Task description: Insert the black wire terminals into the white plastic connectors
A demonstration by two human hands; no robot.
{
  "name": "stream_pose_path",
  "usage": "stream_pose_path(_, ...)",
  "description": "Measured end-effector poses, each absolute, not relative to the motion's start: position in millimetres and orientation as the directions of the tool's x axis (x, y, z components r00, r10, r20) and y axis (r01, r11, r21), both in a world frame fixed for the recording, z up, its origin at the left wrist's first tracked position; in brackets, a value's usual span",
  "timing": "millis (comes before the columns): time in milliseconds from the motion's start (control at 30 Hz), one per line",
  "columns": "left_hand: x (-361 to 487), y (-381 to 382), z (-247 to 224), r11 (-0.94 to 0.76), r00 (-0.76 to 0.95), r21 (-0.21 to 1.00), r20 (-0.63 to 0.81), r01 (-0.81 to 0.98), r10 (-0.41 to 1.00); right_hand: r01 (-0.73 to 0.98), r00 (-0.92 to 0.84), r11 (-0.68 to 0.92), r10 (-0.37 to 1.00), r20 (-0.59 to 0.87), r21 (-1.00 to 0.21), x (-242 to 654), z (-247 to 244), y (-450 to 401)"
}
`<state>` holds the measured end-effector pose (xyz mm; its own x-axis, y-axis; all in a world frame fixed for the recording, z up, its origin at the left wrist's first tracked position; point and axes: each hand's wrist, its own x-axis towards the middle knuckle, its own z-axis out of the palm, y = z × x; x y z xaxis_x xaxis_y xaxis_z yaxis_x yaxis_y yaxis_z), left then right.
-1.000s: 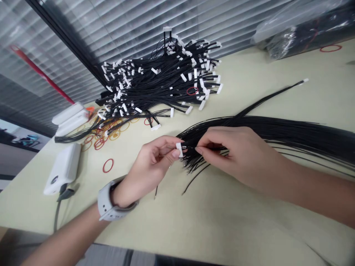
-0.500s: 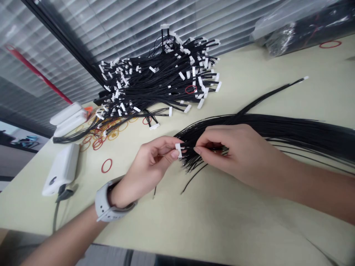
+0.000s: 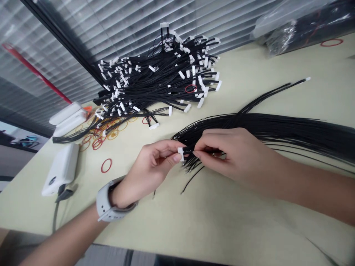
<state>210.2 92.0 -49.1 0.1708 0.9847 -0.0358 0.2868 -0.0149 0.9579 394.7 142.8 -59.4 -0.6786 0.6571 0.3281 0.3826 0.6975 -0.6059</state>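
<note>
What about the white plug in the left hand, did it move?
Yes, a little. The white plug in the left hand now sits farther from the pile of black wires, which stays fixed, and lower in the view.

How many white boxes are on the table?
3: one white box at the left, and two more white boxes side by side behind it.

Wire-harness assembly workshop: pale-green workbench (image 3: 249, 221), black cable pile w/ white connectors (image 3: 163, 77), rubber bands (image 3: 106, 166), window blinds (image 3: 138, 22).
</note>
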Motion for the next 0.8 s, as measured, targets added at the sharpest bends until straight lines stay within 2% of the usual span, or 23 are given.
stream_pose_path(300, 212.0, 90.1, -54.4, -0.061, 0.168, 0.941, 0.005, 0.333, 0.986, 0.346, -0.693, 0.713, 0.633, 0.346, -0.61, 392.8, -68.5, 140.8)
stream_pose_path(567, 209.4, 95.6, -53.6, 0.004, 0.154, 0.962, -0.048, 0.272, 0.987, 0.402, -0.701, 0.65, 0.672, 0.24, -0.645, 395.4, -64.9, 146.4)
stream_pose_path(800, 203.8, 99.4, -52.8, 0.019, 0.136, 0.971, -0.053, 0.24, 0.989, 0.362, -0.709, 0.718, 0.626, 0.325, -0.594, 401.8, -62.7, 150.5)
